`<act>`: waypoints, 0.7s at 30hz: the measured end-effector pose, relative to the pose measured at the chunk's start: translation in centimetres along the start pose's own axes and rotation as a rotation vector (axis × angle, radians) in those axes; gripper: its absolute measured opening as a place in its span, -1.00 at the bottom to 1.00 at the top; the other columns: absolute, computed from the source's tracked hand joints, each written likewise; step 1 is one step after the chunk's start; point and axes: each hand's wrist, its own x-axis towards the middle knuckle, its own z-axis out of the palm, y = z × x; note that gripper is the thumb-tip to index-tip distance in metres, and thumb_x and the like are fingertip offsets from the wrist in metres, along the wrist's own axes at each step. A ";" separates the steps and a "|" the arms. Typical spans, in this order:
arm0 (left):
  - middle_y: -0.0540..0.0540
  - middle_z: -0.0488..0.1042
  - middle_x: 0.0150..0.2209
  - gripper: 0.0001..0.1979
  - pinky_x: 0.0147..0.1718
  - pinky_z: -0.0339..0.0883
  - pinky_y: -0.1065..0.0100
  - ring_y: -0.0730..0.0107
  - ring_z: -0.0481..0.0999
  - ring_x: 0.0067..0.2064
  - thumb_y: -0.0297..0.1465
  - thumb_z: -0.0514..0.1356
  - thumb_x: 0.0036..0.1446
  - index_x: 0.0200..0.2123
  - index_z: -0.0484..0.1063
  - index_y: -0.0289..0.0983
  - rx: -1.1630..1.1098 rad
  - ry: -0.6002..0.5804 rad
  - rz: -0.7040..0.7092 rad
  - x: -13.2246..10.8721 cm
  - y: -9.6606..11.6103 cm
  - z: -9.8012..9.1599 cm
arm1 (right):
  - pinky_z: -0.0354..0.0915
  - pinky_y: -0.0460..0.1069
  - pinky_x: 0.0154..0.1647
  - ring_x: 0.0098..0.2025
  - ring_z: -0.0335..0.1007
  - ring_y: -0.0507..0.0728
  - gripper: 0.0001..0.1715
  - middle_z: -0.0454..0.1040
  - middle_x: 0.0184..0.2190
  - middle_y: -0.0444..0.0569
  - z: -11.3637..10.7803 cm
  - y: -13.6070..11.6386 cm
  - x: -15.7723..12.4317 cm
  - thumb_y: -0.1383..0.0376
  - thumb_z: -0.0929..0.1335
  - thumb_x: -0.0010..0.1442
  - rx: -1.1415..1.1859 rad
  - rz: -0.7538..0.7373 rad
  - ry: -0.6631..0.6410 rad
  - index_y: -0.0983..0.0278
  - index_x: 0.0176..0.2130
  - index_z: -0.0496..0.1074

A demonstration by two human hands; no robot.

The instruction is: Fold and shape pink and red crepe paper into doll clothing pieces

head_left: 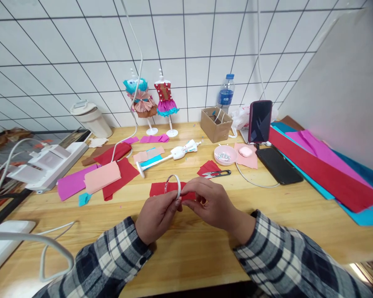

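Note:
A roll of white tape (pixel 178 187) stands upright between my hands, above a piece of red paper (pixel 157 189) on the wooden table. My left hand (pixel 158 215) is closed on the roll's lower part. My right hand (pixel 209 202) is pinched at the roll's right side; what its fingertips hold, if anything, is too small to make out. Just beyond lie small thread snips (pixel 219 173) on another red piece. A white mannequin on a stand (pixel 178 152) lies on its side behind the roll.
Two dressed mannequins (pixel 141 101) (pixel 167 99) stand by the tiled wall. Behind on the right are a cardboard box (pixel 216 126), a bottle (pixel 226 93), a pink bowl (pixel 225 155) and phones (pixel 260 122). Coloured sheets (pixel 323 165) lie right, folded pieces (pixel 102 177) and a power strip (pixel 56 165) left.

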 end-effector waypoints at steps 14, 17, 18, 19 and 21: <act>-0.23 0.56 -0.11 -0.67 0.23 0.09 -0.03 0.14 0.38 0.17 -0.29 -0.10 0.34 -0.18 0.43 -0.23 -0.279 -0.197 0.279 0.3 -0.4 -0.6 | 0.40 -0.02 -0.12 -0.16 0.52 0.08 -0.58 0.59 -0.15 -0.04 -0.1 1.9 -0.2 0.38 0.22 0.30 0.089 0.209 -0.020 0.23 0.13 0.33; -0.22 0.56 -0.17 -0.61 0.21 0.11 -0.04 0.10 0.40 0.13 -0.13 -0.06 0.31 -0.20 0.43 -0.25 -0.286 -0.191 0.225 0.3 -0.6 -0.7 | 0.39 -0.02 -0.15 -0.20 0.54 0.09 -0.64 0.61 -0.21 -0.03 -0.4 1.8 -0.2 0.39 0.21 0.31 -0.116 0.169 0.018 0.24 0.02 0.44; -0.22 0.56 -0.17 -0.59 0.22 0.09 -0.04 0.10 0.41 0.12 -0.08 -0.05 0.29 -0.17 0.42 -0.25 -0.270 -0.169 0.195 0.2 -0.6 -0.6 | 0.38 -0.02 -0.17 -0.22 0.53 0.10 -0.64 0.61 -0.22 0.00 -0.6 1.6 -0.3 0.39 0.22 0.30 -0.213 0.143 0.024 0.25 0.03 0.45; -0.21 0.56 -0.16 -0.57 0.23 0.07 -0.05 0.10 0.43 0.11 -0.06 -0.03 0.28 -0.13 0.42 -0.26 -0.253 -0.144 0.168 0.2 -0.7 -0.5 | 0.37 -0.03 -0.20 -0.24 0.53 0.11 -0.64 0.61 -0.23 0.02 -0.7 1.5 -0.3 0.38 0.23 0.30 -0.307 0.115 0.024 0.26 0.03 0.46; -0.19 0.56 -0.12 -0.62 0.25 0.03 -0.05 0.16 0.48 0.06 -0.12 -0.01 0.29 -0.07 0.40 -0.25 -0.215 -0.104 0.138 0.2 -0.8 -0.4 | 0.35 -0.03 -0.26 -0.29 0.52 0.12 -0.64 0.61 -0.29 0.04 -0.9 1.2 -0.3 0.36 0.24 0.30 -0.437 0.063 0.009 0.27 0.02 0.48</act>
